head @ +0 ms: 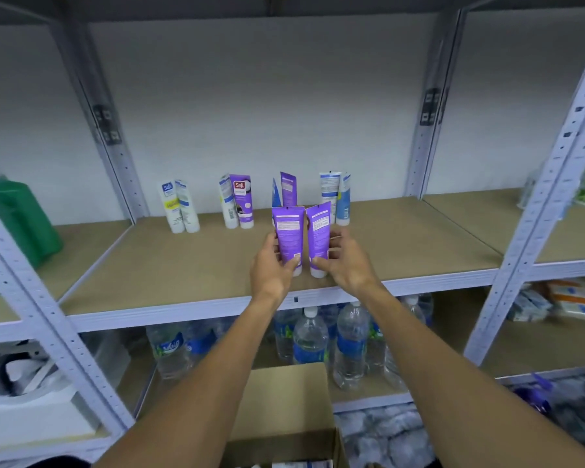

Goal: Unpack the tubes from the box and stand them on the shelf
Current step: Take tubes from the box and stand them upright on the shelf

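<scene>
Cardboard box (284, 410) lies below both grips; left hand (272, 268) pinches left purple tube (287, 231), right hand (347, 265) pinches right purple tube (318, 231), on shelf (149, 265).

Both bare forearms reach from the near edge toward the far middle, converging. The left hand (272, 266) curls thumb and fingers round the left purple tube (287, 231); the right hand (348, 261) grips the right purple tube (318, 231) likewise.

Bare shelf (142, 265) lies open left of your left hand (272, 268) and right of your right hand (347, 265), but standing tubes (240, 201) block the way just beyond your fingers.
</scene>
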